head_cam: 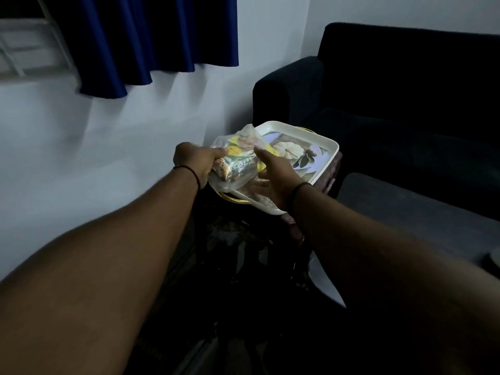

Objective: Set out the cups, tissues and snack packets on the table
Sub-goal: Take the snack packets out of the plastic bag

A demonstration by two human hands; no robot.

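Head view: we see the left hand point(196, 161) closed around the near-left end of a clear plastic snack packet point(238, 161), held above the near-left part of a white tray point(328, 158). The packet's long axis runs from lower left to upper right, its crumpled open end pointing up and away toward the wall. The right hand point(273, 174) is open, fingers spread, palm toward the packet's right side; we cannot tell whether it touches. A dark sofa point(405, 104) stands behind the tray.
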